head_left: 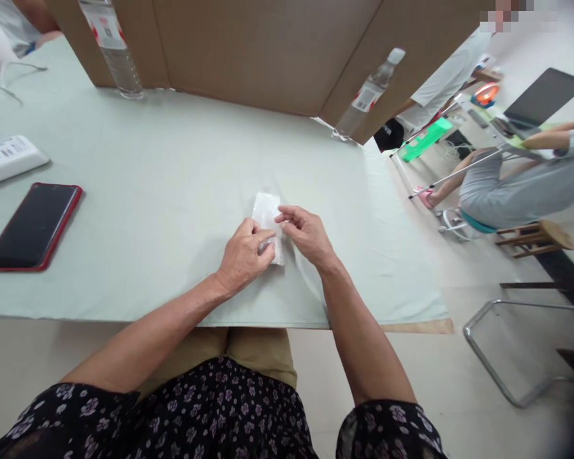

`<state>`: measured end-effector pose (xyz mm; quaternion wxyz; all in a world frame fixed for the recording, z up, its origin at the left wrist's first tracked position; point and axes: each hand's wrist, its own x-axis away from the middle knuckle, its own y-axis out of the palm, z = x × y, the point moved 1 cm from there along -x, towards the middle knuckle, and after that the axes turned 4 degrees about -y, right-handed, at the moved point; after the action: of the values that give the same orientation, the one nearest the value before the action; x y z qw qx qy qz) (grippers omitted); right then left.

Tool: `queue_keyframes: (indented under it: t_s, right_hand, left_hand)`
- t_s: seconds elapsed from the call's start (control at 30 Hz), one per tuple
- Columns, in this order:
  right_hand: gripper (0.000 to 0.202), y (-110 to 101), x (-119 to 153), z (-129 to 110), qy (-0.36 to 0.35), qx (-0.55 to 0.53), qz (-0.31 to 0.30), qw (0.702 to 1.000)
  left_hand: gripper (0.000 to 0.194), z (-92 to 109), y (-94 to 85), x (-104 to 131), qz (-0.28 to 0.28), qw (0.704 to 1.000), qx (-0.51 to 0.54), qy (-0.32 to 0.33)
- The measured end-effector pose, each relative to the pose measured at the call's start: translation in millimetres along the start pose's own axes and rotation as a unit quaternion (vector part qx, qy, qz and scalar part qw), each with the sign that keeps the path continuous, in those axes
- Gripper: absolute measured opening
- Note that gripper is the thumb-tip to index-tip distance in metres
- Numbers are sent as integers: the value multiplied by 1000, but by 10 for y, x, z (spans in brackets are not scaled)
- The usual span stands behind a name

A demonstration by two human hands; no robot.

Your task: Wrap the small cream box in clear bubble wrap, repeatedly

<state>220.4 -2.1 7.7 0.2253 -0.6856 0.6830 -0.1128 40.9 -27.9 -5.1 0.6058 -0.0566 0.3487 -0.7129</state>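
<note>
A small white packet [266,209], oblong and slightly shiny, lies on the pale green cloth near the table's front edge. My left hand [249,255] is over its lower left side, with thumb and index finger curled toward each other at the packet's surface; whether they pinch part of it is too small to tell. At the packet's upper right edge is my right hand [306,234], its fingers loosely bent and apart, with nothing visible between them.
A phone [31,226] in a red case and a white box-like device [9,159] lie at the left. Cardboard panels [268,51] stand at the back, with a bottle [117,57] and another bottle [368,95] before them. A seated person [521,185] is at a laptop [545,95] on the right.
</note>
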Motion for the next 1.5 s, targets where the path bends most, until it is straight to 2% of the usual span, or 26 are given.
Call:
queue_keyframes:
  t_s: [0.1, 0.23, 0.37, 0.53, 0.7, 0.8, 0.9, 1.03, 1.1, 1.17, 1.27, 1.37, 1.5]
  right_hand:
    - [39, -96, -33, 38, 72, 9, 62, 995]
    - [47, -68, -182, 63, 162, 7, 45, 986]
    - [42, 80, -392, 64, 151, 6, 15, 988]
    - [24, 143, -525, 68, 123, -56, -27, 990]
    - [22, 140, -500, 15, 77, -140, -22, 987]
    - [19, 128, -419, -72, 35, -189, -6, 981]
    - [17, 86, -271, -190, 0, -197, -14, 980]
    - [18, 28, -6, -328, -41, -142, -18, 989]
    - [19, 22, 124, -362, -73, -96, -14, 993]
    - [16, 32, 243, -363, -112, -59, -7, 992]
    - [11, 55, 406, -314, -162, -28, -9, 986]
    - [21, 63, 556, -242, -201, 24, -9, 979]
    - [26, 72, 705, -167, -267, 129, -3, 955]
  left_hand:
    - [24, -11, 9, 3, 2, 1000, 0, 5]
    - [24, -18, 8, 0, 4, 1000, -5, 11]
    - [24, -9, 13, 12, 11, 999, -25, 28]
    - [21, 24, 0, 31, 47, 990, -89, 100]
    - [23, -5, -12, 3, 10, 985, -116, 123]
    - [20, -18, -12, -5, -2, 989, -104, 103]
    - [18, -17, -17, 7, 25, 994, -92, 52]
    - [44, -62, -8, 18, 90, 993, -70, -15]
    - [58, -108, 6, 3, 91, 995, -46, -14]
    - [65, -153, 15, -21, 66, 998, -16, 2]
    - [49, -190, 6, -54, 4, 1000, 14, 13]
    - [26, -184, -29, -74, -39, 999, 26, -9]
    - [19, -163, -122, -83, -77, 996, 38, 2]
